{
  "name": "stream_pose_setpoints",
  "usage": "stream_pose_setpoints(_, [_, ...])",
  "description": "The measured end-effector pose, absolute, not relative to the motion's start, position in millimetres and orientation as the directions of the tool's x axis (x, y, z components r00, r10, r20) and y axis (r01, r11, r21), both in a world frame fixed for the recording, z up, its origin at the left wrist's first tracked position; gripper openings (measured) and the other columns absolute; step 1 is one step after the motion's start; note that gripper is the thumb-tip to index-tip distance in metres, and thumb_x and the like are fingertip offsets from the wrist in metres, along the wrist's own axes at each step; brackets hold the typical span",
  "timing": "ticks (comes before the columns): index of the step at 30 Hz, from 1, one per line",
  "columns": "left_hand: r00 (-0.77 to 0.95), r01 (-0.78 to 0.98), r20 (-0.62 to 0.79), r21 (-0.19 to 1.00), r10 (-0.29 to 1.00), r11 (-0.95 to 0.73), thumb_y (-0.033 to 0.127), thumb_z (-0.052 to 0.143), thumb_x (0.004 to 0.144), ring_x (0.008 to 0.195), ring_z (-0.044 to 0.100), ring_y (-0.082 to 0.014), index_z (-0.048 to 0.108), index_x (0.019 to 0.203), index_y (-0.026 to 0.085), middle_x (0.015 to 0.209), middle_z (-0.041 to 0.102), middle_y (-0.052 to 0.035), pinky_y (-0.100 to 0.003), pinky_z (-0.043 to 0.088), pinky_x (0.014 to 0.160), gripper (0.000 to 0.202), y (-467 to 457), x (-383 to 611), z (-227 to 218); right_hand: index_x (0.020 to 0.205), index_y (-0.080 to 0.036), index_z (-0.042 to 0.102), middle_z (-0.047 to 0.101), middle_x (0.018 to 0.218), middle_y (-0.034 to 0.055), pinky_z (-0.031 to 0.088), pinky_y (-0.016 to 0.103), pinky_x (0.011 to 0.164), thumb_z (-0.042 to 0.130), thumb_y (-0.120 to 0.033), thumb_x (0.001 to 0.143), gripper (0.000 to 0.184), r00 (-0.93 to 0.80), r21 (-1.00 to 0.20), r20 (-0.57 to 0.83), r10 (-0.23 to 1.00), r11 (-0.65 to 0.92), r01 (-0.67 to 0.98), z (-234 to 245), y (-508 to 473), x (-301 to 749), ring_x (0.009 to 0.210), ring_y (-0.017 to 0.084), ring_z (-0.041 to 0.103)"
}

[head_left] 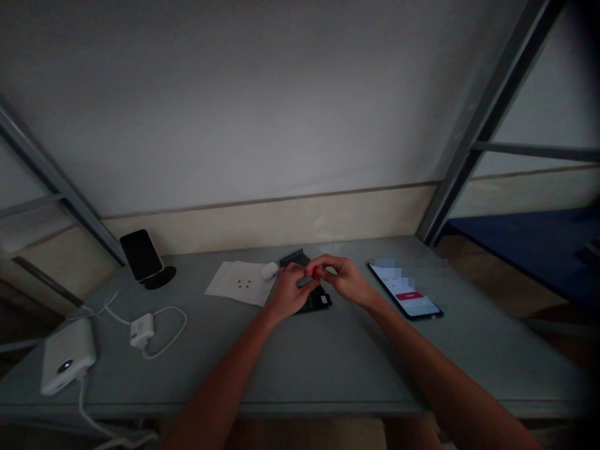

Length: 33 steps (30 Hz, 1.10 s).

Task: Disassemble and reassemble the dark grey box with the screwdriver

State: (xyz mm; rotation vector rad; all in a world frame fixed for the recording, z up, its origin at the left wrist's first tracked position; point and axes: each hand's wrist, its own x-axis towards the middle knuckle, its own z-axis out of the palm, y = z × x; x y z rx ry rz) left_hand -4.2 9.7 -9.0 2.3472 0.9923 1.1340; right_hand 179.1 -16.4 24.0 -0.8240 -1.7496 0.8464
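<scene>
Both my hands meet over a flat black device [319, 302] on the grey table, covering much of it. My right hand [345, 278] pinches a small red object [315, 272] between thumb and fingertips; its kind is too small to tell. Close on its left, my left hand [287, 292] has thumb and fingers drawn together, and what they hold, if anything, is hidden. Beside the left hand lies white paper [227, 284] bearing several tiny dark pieces [244, 284]. A small rounded white object [269, 270] rests at the paper's right edge.
A phone with a lit screen [407, 294] lies right of my hands. At the left stand a dark-screened device on a round base [141, 256], a white adapter with a cable [142, 330] and a white box [69, 357]. Metal posts [462, 137] rise at the table's back corners.
</scene>
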Motion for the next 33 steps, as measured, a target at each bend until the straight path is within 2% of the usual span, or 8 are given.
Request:
stream_pose_setpoints(3, [0.401,0.476,0.535,0.572,0.743,-0.668,0.046,0.068,0.089,0.091,0.063,-0.0209,0.075,0.098,0.022,0.091,0.072,-0.0043,-0.035,0.047,0.085,0.026,9.9,-4.2,-7.3,0.093,-0.024,0.075,0.07,0.097,0.0047,0.047,0.037,0.089,0.063,-0.031,0.09,0.014,-0.268,-0.813,0.51,0.817,0.56,0.159,24.9,-16.4,178.5,0.095,0.021,0.063])
stream_pose_setpoints(6, [0.396,0.494,0.531,0.565,0.749,-0.661,0.047,0.07,0.087,0.094,0.063,-0.0219,0.075,0.1,0.023,0.095,0.074,-0.0045,-0.037,0.046,0.089,0.028,9.4,-4.4,-6.1,0.093,-0.024,0.076,0.068,0.095,0.0047,0.047,0.035,0.084,0.068,-0.03,0.086,0.012,-0.23,-0.801,0.532,0.815,0.572,0.175,24.8,-15.9,177.8,0.089,0.02,0.061])
stream_pose_setpoints(11, [0.437,0.448,0.517,0.584,0.736,-0.677,0.041,0.066,0.091,0.099,0.063,-0.0211,0.075,0.1,0.023,0.099,0.074,-0.0049,-0.036,0.047,0.091,0.022,8.0,-4.0,-5.8,0.096,-0.022,0.074,0.071,0.092,0.004,0.047,0.035,0.084,0.06,-0.03,0.091,0.017,-0.261,-0.839,0.476,0.84,0.522,0.15,24.7,-15.5,179.6,0.088,0.02,0.063])
stream_pose_setpoints(16, [0.397,0.479,0.518,0.587,0.757,-0.653,0.043,0.071,0.087,0.096,0.063,-0.0216,0.076,0.103,0.024,0.096,0.074,-0.0037,-0.037,0.045,0.091,0.025,8.6,-3.6,-6.2,0.094,-0.023,0.076,0.067,0.097,0.0047,0.047,0.035,0.086,0.067,-0.032,0.088,0.014,-0.248,-0.804,0.528,0.813,0.572,0.163,24.6,-16.2,178.6,0.093,0.02,0.062])
stream_pose_setpoints(21, [0.437,0.452,0.507,0.591,0.743,-0.668,0.037,0.069,0.09,0.102,0.062,-0.0212,0.076,0.103,0.025,0.103,0.075,-0.0041,-0.036,0.046,0.093,0.019,8.4,-3.7,-7.4,0.098,-0.022,0.075,0.068,0.088,0.0036,0.047,0.035,0.082,0.062,-0.033,0.091,0.018,-0.253,-0.835,0.477,0.841,0.524,0.166,22.4,-15.0,179.6,0.083,0.019,0.061])
stream_pose_setpoints(25, [0.405,0.478,0.498,0.599,0.767,-0.642,0.043,0.073,0.085,0.098,0.063,-0.0229,0.076,0.101,0.024,0.098,0.075,-0.0051,-0.037,0.047,0.091,0.025,8.9,-3.7,-8.1,0.095,-0.023,0.076,0.068,0.097,0.0053,0.047,0.036,0.087,0.065,-0.033,0.089,0.016,-0.25,-0.808,0.514,0.82,0.561,0.179,20.9,-14.9,179.4,0.094,0.021,0.062])
stream_pose_setpoints(29, [0.425,0.479,0.493,0.589,0.759,-0.651,0.042,0.072,0.087,0.101,0.063,-0.0233,0.076,0.1,0.025,0.101,0.075,-0.0046,-0.039,0.046,0.094,0.022,9.0,-4.5,-8.1,0.1,-0.023,0.075,0.069,0.091,0.0039,0.048,0.035,0.079,0.064,-0.033,0.089,0.018,-0.244,-0.828,0.479,0.843,0.527,0.193,20.9,-15.6,178.7,0.081,0.018,0.06])
stream_pose_setpoints(33, [0.434,0.466,0.492,0.595,0.755,-0.655,0.042,0.069,0.089,0.103,0.063,-0.0232,0.076,0.101,0.025,0.102,0.075,-0.0052,-0.039,0.046,0.094,0.022,10.2,-4.5,-10.1,0.096,-0.023,0.075,0.07,0.095,0.0046,0.049,0.036,0.084,0.063,-0.034,0.09,0.017,-0.264,-0.826,0.493,0.829,0.541,0.158,23.8,-17.0,177.9,0.087,0.02,0.062])
